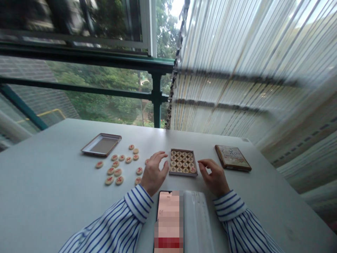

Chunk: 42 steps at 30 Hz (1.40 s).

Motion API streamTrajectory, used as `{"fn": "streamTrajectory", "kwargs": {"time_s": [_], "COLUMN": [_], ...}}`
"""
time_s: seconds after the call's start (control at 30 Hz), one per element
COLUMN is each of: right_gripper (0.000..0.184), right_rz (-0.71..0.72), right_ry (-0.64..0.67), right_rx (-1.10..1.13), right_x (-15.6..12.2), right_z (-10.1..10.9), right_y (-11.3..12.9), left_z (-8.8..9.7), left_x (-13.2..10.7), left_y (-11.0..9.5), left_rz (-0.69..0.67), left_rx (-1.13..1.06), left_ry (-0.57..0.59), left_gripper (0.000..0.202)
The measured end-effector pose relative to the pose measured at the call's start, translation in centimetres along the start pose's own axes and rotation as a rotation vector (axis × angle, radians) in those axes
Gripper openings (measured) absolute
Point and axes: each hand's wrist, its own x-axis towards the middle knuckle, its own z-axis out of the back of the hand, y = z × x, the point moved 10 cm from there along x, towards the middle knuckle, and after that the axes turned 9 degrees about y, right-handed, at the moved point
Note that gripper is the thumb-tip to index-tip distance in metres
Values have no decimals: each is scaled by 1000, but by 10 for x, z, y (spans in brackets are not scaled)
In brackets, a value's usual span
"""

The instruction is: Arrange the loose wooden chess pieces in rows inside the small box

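A small square box (183, 174) stands between my two hands, packed with rows of round wooden Chinese chess pieces (184, 159). Most bear dark characters; a red-marked piece (192, 169) fills the near right corner. My left hand (154, 172) hovers beside the box's left side, thumb and fingers apart, holding nothing. Close to the right side is my right hand (213, 177), its thumb and forefinger loosely curved around a gap, nothing visible in them. Loose chess pieces with red characters (117, 172) lie scattered left of my left hand, which partly hides one (147, 161).
An open shallow tray-like lid (101, 144) lies at the far left of the white table (52, 175). At the right is a flat decorated box (233, 157). A phone (168, 218) and a pale, shiny long object (198, 221) lie between my forearms. Window railings and a string curtain stand behind.
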Motion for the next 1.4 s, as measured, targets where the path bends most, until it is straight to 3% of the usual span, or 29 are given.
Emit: {"fn": "streamTrajectory", "kwargs": {"time_s": [0.23, 0.37, 0.53, 0.63, 0.77, 1.0, 1.2, 1.4], "right_gripper": [16, 17, 19, 19, 19, 20, 20, 20], "right_rz": [0, 37, 147, 181, 190, 185, 183, 192], "right_ry": [31, 102, 258, 318, 364, 401, 404, 388], "right_rx": [50, 68, 26, -35, -89, -93, -120, -133], "right_x": [5, 18, 38, 42, 39, 38, 37, 37], "right_z": [-3, -14, -44, -61, -73, -74, -73, -68], "right_y": [19, 45, 86, 99, 101, 95, 90, 91], "left_z": [36, 37, 32, 25, 18, 15, 15, 19], "left_x": [3, 0, -4, -6, -7, -7, -5, -6], "left_y": [34, 48, 58, 63, 66, 65, 63, 51], "left_rz": [60, 54, 78, 97, 109, 134, 95, 0], "left_rx": [169, 251, 374, 423, 434, 470, 476, 300], "left_ry": [-3, 42, 79, 114, 156, 208, 144, 55], "left_gripper": [27, 28, 23, 23, 24, 23, 24, 27]}}
